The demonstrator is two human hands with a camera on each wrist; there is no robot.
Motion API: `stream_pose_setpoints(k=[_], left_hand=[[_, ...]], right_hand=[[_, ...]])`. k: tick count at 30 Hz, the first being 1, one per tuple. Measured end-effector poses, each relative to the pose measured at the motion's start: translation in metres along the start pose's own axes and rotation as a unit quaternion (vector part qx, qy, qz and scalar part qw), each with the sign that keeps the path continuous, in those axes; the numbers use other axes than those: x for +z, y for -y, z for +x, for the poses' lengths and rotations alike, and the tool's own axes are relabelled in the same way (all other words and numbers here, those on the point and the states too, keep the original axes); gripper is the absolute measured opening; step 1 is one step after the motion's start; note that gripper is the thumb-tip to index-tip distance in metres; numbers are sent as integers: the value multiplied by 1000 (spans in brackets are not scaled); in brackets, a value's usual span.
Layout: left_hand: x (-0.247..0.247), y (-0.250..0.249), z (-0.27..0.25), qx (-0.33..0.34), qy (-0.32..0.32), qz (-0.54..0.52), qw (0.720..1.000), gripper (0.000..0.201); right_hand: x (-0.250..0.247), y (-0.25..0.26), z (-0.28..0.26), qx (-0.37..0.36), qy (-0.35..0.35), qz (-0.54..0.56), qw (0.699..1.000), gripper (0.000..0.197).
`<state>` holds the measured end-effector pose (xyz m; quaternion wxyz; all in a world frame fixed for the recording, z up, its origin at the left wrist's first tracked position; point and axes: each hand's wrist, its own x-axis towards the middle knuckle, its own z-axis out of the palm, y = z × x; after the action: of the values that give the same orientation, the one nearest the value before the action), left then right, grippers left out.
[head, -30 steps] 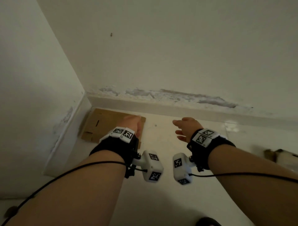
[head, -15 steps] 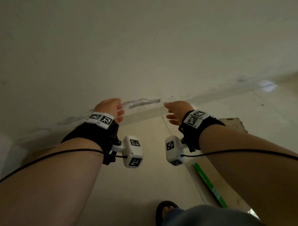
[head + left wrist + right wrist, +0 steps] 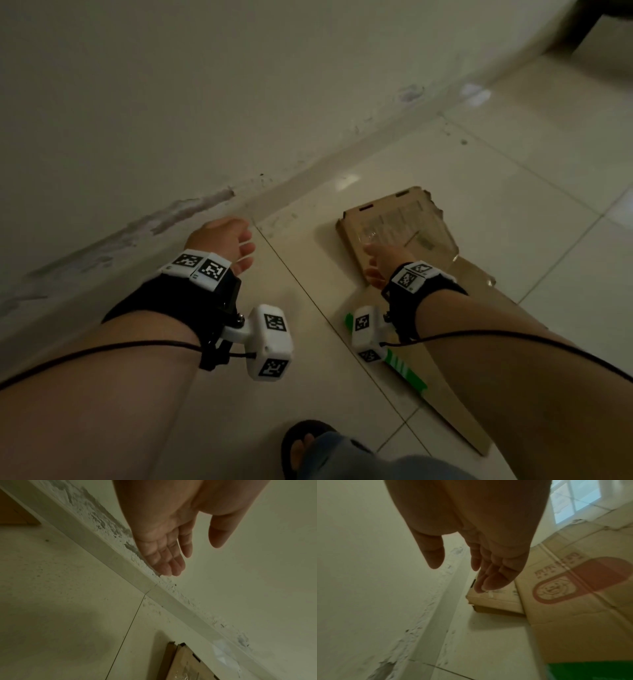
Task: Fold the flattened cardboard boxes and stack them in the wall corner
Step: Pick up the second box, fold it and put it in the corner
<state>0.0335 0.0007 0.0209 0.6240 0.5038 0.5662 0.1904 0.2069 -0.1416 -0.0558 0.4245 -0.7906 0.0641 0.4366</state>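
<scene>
Floor: pale glossy tiles (image 3: 513, 154) with dark grout lines, meeting a white wall (image 3: 205, 85) along a low skirting strip (image 3: 109, 555); paint is flaked and grey just above the strip.
Small flattened box (image 3: 397, 222): brown cardboard lying flat on the floor, just beyond the right fingertips in the head view; clear tape and a printed label show on its top face; nothing lies in it or on it.
Large flattened box (image 3: 583, 608): lies flat under the small one and runs back beneath the right forearm; it carries a red oval print with a cartoon face and a green band (image 3: 404, 370) near its closer end.
Left hand (image 3: 222, 243): empty, hovering over bare floor beside the wall, well to the left of both boxes.
Left fingers (image 3: 164, 558): straight and close together, thumb spread apart, pointing toward the skirting; they touch nothing.
Right hand (image 3: 387, 263): empty, held above the near edge of the small flattened box.
Right fingers (image 3: 489, 574): loosely extended with a slight curl, thumb spread to the side; the tips overlap the small box in the right wrist view, but I cannot tell whether they touch it.
Foot (image 3: 305, 445): in a dark sandal on the floor, behind both hands.
</scene>
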Motion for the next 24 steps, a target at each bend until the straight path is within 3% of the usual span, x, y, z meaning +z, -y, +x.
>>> stream_pose_setpoints(k=[6,9,13,16,24], left_hand=[[28,21,20,-25,15,30,999,13],[34,32,28,-40,16,37,998,10],[33,43,35,-56,14,40,998,7],[30,54,37,-76,10,38,996,7],[25,70,46,-99,3,25,995,14]], right_hand=[[-13,-38,32,49,-7,-31,998,25],[-5,-53,48,33,20,-118,992,56],[14,-55,54,0,78,-254,964,61],[26,-49,60,-27,107,-353,929,59],[47,-69,100,-44,133,-603,786,67]])
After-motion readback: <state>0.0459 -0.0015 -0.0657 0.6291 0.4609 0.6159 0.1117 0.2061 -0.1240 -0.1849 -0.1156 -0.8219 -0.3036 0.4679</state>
